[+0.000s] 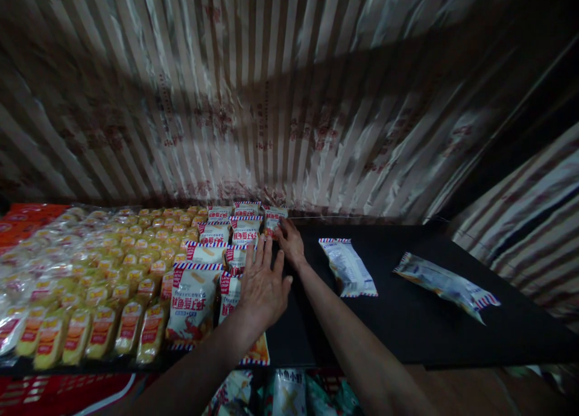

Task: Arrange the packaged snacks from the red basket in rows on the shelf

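Two columns of white snack bags with red print and striped ends stand on the black shelf [294, 331]. My left hand [265, 286] lies spread over the right-hand column, its fingertips touching a snack bag [245, 230]. Farther back, my right hand [291, 242] has its fingers curled on the right edge of another snack bag [274, 216] at the rear. A larger-looking front snack bag [192, 304] stands left of my left forearm. Part of the front bag in the right-hand column is hidden under my left hand and wrist.
Rows of wrapped yellow cakes [102, 331] fill the left side, with orange packs [22, 223] beyond. Two loose bags, one face-down bag [348, 268] and one tilted bag [446, 283], lie at right. Striped sheeting [271, 102] hangs behind. Below stands a red basket [45, 395].
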The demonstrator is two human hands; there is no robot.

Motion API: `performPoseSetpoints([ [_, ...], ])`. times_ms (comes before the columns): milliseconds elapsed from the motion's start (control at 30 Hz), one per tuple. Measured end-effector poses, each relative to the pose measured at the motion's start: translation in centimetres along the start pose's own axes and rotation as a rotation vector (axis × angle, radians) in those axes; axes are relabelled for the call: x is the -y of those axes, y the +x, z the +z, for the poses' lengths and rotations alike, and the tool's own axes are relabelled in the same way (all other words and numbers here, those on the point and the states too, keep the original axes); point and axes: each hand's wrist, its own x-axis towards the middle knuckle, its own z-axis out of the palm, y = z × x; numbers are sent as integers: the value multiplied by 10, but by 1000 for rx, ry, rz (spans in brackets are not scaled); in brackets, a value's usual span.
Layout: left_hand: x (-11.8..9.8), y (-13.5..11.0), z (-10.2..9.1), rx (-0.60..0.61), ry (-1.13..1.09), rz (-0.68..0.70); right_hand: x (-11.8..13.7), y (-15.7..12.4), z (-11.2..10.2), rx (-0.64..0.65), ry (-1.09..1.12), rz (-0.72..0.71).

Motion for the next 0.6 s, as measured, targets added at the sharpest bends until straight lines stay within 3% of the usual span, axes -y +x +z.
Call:
performPoseSetpoints([
  [300,18,63,-4,258,119,-100,-5,4,0,-25,5,-39],
  [600,30,70,0,270,125,-154,-5,3,-1,-11,-21,-25],
])
